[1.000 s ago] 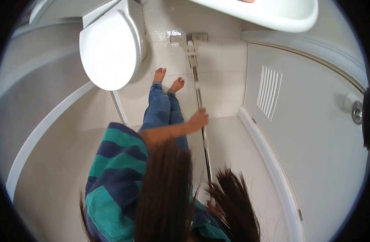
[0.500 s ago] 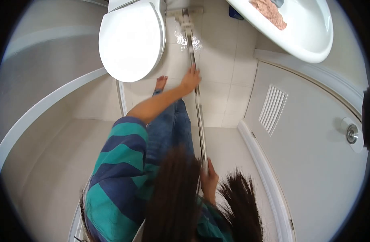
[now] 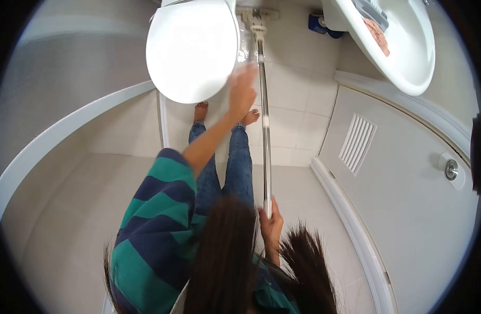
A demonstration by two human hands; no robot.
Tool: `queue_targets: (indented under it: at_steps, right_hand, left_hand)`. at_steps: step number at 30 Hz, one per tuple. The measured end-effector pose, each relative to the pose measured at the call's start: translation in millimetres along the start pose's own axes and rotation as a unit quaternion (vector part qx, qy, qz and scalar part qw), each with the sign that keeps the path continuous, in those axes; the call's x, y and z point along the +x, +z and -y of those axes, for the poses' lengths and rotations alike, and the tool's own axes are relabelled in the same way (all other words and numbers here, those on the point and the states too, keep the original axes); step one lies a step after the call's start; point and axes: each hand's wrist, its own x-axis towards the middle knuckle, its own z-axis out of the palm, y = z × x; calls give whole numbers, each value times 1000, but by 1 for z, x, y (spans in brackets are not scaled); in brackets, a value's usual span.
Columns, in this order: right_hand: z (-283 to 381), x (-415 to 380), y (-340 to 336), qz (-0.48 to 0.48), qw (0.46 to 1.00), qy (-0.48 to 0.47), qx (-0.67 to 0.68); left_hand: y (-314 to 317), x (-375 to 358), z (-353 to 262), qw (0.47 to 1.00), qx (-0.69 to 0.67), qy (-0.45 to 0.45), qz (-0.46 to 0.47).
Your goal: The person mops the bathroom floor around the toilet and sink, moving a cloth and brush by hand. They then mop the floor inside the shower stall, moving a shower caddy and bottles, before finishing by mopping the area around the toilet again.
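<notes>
My right hand (image 3: 272, 227) is closed around the lower end of a long metal mop handle (image 3: 266, 152). The handle runs forward to a pale, wide mop head (image 3: 257, 21) flat on the floor beside the toilet (image 3: 193, 49). My left hand (image 3: 242, 91) is off the handle, just left of it and close to the front edge of the toilet lid. Its fingers look stretched out, though motion blurs them. Wet, shiny tile (image 3: 244, 49) shows between the toilet and the handle.
A white sink (image 3: 408, 57) at the upper right holds a pinkish cloth (image 3: 376, 35) and a grey item (image 3: 370, 13). Below the sink stands a dark blue container (image 3: 319, 23). A door (image 3: 397, 183) with a vent is on the right; a curved white rim (image 3: 67, 120) bounds the left.
My left hand has come off the mop handle and moved left toward the toilet. The mop head sits farther back, near the wall. My feet are now both visible, set apart.
</notes>
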Motion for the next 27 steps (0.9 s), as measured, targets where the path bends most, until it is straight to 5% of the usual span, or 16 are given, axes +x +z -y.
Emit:
queue_targets:
  at_steps: [2,3,5,7,8,10,11,14,17,20,23,24,26,27]
  right_hand:
    - [-16,-37,14,-4,999,-5,51]
    - [-18,-57,22,14,991,60,117]
    - [-20,-65,48,-4,986,79,144]
    - [-25,-43,79,-69,995,-27,70]
    - [8,-24,86,-49,987,106,114]
    - [37,14,96,-38,990,92,100]
    - [51,29,100,-18,986,121,112]
    - [75,56,101,13,982,143,123]
    - [42,26,92,-6,993,100,62]
    - [16,-30,85,-25,997,64,-26]
    - [4,-96,78,-19,989,-140,-44]
    - [7,-108,77,-15,987,-155,-36]
    - [32,-107,81,-21,987,155,-22]
    - [43,-99,82,-25,986,166,9]
  left_hand:
    - [-7,-49,52,943,-13,-253,-217]
    - [-16,-59,81,849,-132,-403,-315]
    - [-17,-80,155,642,-415,-554,-330]
    - [0,-96,237,438,-707,-526,-178]
    - [-5,-99,244,752,-508,-390,-157]
    - [-3,-86,236,723,-511,-441,-145]
    - [-6,-65,235,360,-708,-587,-157]
    - [-34,-72,223,366,-639,-654,-174]
    - [-60,-97,211,506,-548,-634,-205]
    - [-159,-88,162,546,-573,-595,-143]
    - [-202,-70,140,500,-646,-555,-159]
    - [-209,-63,134,532,-653,-510,-174]
    - [-222,-39,133,594,-658,-416,-202]
    - [-230,-23,137,623,-660,-368,-200]
